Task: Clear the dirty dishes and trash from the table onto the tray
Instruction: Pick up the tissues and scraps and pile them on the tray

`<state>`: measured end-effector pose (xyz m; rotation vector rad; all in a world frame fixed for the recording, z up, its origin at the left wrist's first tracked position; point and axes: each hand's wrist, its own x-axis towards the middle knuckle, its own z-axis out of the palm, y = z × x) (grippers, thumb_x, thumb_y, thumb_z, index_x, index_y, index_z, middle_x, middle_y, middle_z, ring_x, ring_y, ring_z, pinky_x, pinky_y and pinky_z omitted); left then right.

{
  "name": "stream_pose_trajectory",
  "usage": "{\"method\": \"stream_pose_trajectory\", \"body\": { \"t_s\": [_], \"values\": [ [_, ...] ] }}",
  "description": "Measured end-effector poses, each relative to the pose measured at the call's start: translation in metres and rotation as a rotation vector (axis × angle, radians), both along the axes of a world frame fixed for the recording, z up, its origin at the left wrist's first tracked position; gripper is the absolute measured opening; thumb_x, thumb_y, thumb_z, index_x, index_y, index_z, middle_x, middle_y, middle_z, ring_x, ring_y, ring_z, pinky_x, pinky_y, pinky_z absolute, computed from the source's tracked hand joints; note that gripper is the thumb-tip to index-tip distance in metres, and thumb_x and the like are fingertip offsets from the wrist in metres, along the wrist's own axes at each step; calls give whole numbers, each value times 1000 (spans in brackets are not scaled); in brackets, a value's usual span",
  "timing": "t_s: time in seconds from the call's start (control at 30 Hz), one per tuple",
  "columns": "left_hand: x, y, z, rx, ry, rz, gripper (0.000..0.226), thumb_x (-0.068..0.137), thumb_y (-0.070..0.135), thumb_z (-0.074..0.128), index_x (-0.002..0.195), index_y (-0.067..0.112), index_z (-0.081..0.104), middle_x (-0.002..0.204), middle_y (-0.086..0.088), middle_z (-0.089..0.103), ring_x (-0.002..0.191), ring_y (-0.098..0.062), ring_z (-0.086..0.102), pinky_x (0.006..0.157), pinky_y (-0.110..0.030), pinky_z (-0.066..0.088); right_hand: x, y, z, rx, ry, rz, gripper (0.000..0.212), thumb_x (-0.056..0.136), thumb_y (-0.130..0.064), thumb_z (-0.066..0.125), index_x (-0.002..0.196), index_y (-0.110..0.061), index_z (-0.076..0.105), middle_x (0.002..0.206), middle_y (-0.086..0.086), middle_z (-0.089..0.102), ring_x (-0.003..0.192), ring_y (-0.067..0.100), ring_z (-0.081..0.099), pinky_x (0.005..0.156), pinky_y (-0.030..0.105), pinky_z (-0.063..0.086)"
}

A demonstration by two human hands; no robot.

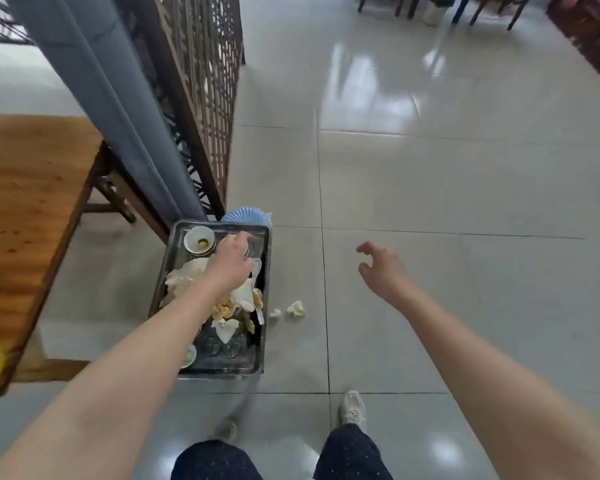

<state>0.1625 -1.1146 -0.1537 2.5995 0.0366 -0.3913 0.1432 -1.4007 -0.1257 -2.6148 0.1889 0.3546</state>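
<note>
The metal tray (243, 358) sits just left of centre in the lower half of the frame, dull grey and rectangular. It is crowded with a white bowl (200, 241) smeared brown inside, crumpled stained napkins (184, 277) and a white spoon (257, 268). The left hand (231, 265) reaches over its far end, back to the camera. Its fingertips are hidden, so I cannot tell whether it grips anything. A ribbed blue plate (245, 216) pokes out past the tray's top edge. Two tissue scraps (296, 309) lie on the tiled floor (430, 168) just right of the tray. Further right, the right hand (381, 271) hangs in the air with loosely curled fingers, holding nothing. A wooden table (25, 209) fills the left edge.
</note>
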Motion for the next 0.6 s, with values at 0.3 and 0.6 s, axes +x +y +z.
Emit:
{"method": "stream_pose_trajectory", "body": {
  "t_s": [0.3,0.6],
  "values": [
    [-45,-89,-45,-54,95,299,48,92,10,50,137,16,39,136,-13,40,117,-29,47,94,-39,41,37,-43,-42,31,70,356,39,91,-7,47,129,-17,51,132,4,53,121,24,49,91,29,39],
    [-43,-127,-98,-123,94,421,45,92,10,49,136,13,40,132,-13,42,120,-29,44,97,-40,41,53,-43,-118,-4,138,538,40,90,-7,50,129,-16,50,132,5,54,123,25,47,99,32,39]
  ]
}}
